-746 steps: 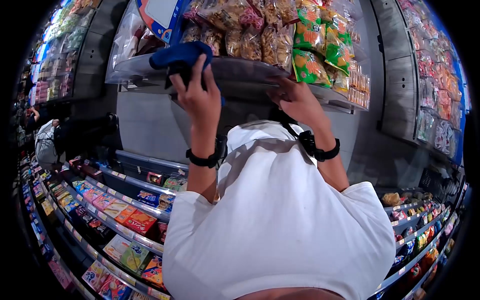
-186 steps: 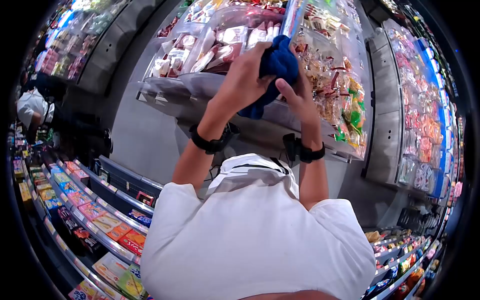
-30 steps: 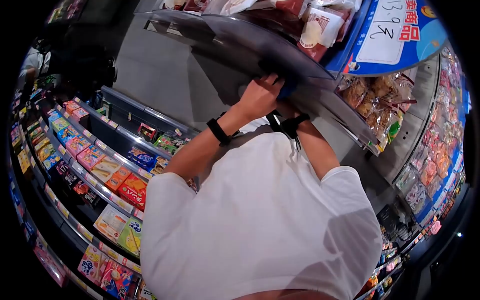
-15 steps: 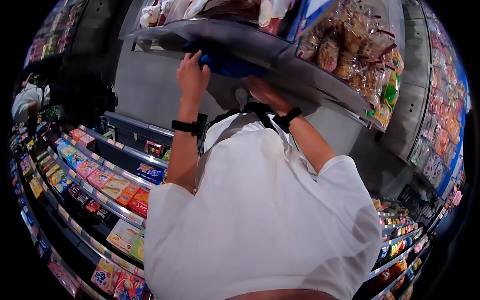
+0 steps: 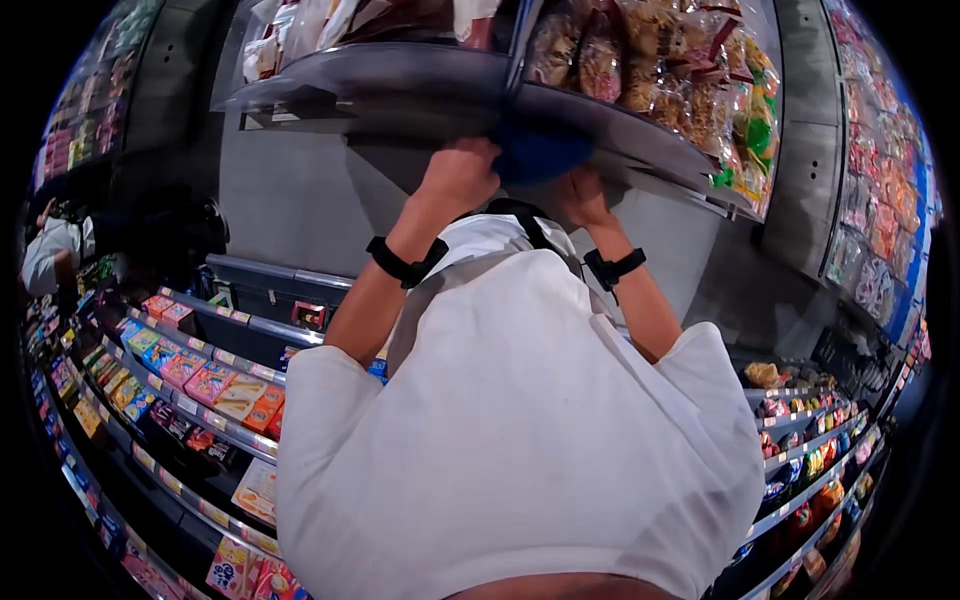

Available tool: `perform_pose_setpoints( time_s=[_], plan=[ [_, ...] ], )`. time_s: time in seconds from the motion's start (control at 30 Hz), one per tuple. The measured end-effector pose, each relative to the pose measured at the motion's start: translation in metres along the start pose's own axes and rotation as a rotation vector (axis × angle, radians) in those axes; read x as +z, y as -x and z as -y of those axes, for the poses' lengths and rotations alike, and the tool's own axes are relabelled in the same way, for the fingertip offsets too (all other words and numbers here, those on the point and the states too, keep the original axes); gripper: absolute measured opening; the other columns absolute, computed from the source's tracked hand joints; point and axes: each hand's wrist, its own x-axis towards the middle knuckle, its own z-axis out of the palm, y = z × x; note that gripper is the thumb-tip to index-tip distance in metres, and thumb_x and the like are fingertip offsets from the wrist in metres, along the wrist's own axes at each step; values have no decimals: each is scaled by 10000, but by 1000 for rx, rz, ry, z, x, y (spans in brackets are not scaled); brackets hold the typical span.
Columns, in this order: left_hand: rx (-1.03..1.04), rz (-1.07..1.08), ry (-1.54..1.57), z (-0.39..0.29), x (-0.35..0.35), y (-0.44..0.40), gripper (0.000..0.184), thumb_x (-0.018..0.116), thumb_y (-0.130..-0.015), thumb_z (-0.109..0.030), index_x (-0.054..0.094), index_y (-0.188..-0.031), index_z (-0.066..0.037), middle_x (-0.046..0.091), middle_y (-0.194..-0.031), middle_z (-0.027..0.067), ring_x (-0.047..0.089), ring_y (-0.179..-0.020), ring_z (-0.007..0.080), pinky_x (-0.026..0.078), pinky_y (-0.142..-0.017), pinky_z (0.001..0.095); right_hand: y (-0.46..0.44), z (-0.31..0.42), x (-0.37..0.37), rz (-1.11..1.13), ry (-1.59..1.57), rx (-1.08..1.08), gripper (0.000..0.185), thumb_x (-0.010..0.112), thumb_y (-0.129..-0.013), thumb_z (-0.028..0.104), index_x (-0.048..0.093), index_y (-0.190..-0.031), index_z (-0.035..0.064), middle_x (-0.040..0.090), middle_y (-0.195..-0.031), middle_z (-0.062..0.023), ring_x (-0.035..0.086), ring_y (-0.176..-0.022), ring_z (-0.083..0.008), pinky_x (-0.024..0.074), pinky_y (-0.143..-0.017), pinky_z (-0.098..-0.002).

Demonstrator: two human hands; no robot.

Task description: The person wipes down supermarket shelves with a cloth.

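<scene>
A dark blue cloth is under the curved lip of the clear display bin. My left hand is closed on its left edge, with the fingertips hidden. At the right edge of the cloth, my right hand grips too, its fingers partly tucked behind the fabric. Both wrists wear black straps. Above the cloth, the bin holds clear bags of snacks on the right and white and dark red packets on the left.
Shelves of boxed sweets stand at lower left, and more snack shelves at lower right. Hanging packets line the far right wall. Another person is at the far left. Grey floor lies under the bin.
Both hands and the blue cloth have shifted right along the bin's underside. My left hand has closed in toward my right, and the view has moved slightly.
</scene>
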Motion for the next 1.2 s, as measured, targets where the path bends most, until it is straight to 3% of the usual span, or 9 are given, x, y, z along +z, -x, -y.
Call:
perform_pose_setpoints(
  time_s=[0.13, 0.27, 0.47, 0.53, 0.63, 0.87, 1.0, 1.07, 1.2],
  plan=[
    [98, 79, 240, -27, 5, -4, 490, 543, -758, -14, 617, -1241, -44, 638, -1177, 198, 597, -1103, 391, 496, -944, 456, 43, -12, -27, -260, 153, 45, 254, 462, -990, 142, 621, -1108, -16, 630, -1117, -264, 551, -1045, -491, 450, -928, -475],
    [47, 316, 201, -33, -7, -12, 537, 523, -790, 5, 548, -1325, -30, 572, -1313, 226, 541, -1182, 416, 451, -1003, 448, 52, -8, -41, -397, 207, 87, 147, 479, -917, 54, 595, -972, -17, 577, -920, -272, 494, -852, -495, 399, -752, -545],
    [45, 33, 156, 8, -16, 10, 601, 549, -819, -56, 504, -1415, -130, 593, -1275, 234, 590, -1097, 427, 489, -941, 472, 27, 5, -33, -117, 260, 248, 175, 494, -918, 97, 632, -954, -5, 628, -928, -243, 568, -937, -453, 464, -796, -510],
    [-41, 127, 130, 17, -22, 11, 601, 535, -830, -54, 499, -1422, -147, 587, -1277, 238, 593, -1074, 439, 487, -935, 475, 10, 1, -27, 198, 301, 172, 203, 493, -936, 151, 648, -964, 23, 657, -934, -206, 605, -935, -419, 492, -812, -495],
    [-113, 173, 195, 22, -9, 11, 543, 546, -847, -73, 529, -1387, -117, 572, -1275, 256, 567, -1118, 440, 467, -950, 476, -5, 4, -15, 174, 235, -97, 212, 482, -952, 193, 632, -956, 44, 658, -909, -194, 610, -875, -424, 491, -793, -507],
    [47, 254, 22, -19, 0, -12, 451, 625, -864, -160, 578, -1284, -1, 537, -1270, 284, 495, -1215, 445, 411, -1038, 445, -2, 9, -6, -12, 34, 217, 142, 524, -929, 141, 564, -865, 20, 621, -839, -239, 585, -847, -457, 467, -710, -537],
    [180, 374, -12, -53, 15, -42, 430, 604, -870, -253, 627, -1206, 15, 572, -1175, 277, 515, -1162, 431, 388, -1043, 482, 30, -33, -5, -287, -106, 28, 180, 510, -913, 70, 610, -1045, -1, 638, -975, -247, 596, -917, -465, 497, -791, -505],
    [113, 612, -1, -85, 17, -55, 539, 552, -916, -331, 553, -1337, 6, 483, -1407, 288, 422, -1338, 425, 331, -1134, 446, 52, -50, -11, -324, 64, 110, 276, 496, -918, 67, 603, -1164, 1, 639, -1077, -244, 603, -973, -463, 505, -831, -470],
    [178, 625, 75, -120, 57, -67, 594, 533, -948, -350, 467, -1418, 6, 388, -1510, 259, 350, -1409, 397, 294, -1169, 429, 82, -48, -47, -390, -237, 338, 282, 462, -985, 121, 583, -1205, -8, 676, -1098, -207, 653, -995, -377, 505, -880, -388]
  ],
)
